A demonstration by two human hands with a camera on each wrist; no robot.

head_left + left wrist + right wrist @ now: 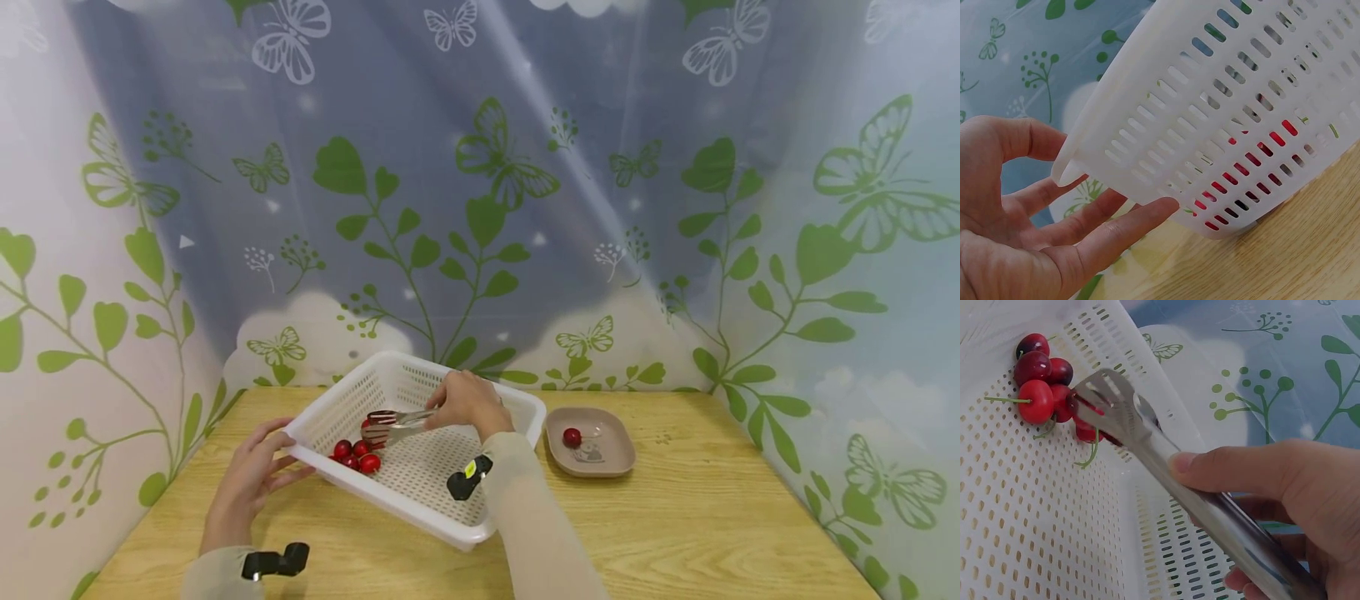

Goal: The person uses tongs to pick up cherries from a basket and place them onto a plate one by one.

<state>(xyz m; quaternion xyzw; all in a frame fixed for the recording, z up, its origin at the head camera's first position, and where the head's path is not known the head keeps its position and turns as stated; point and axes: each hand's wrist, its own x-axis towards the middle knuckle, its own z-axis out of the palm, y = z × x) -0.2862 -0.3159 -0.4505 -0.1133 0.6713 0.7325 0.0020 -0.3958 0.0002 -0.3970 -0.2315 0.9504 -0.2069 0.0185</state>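
Observation:
A white perforated plastic basket (420,508) stands at an angle on the table, several red cherries (348,454) gathered in its left corner. My left hand (255,471) holds that corner, fingers at the rim and against the outer side; the left wrist view shows the slotted wall (1210,125) with red behind it. Reaching into the basket, my right hand (468,402) grips metal tongs (1179,481) with fork-like ends. Those ends are at a cherry (1088,433) beside the group; whether they pinch it I cannot tell.
Right of the basket sits a small beige square dish (618,454) holding one cherry (572,437) with a stem. Both stand on a wooden table (712,517). Behind and at the sides hangs a curtain (600,250) printed with leaves and butterflies.

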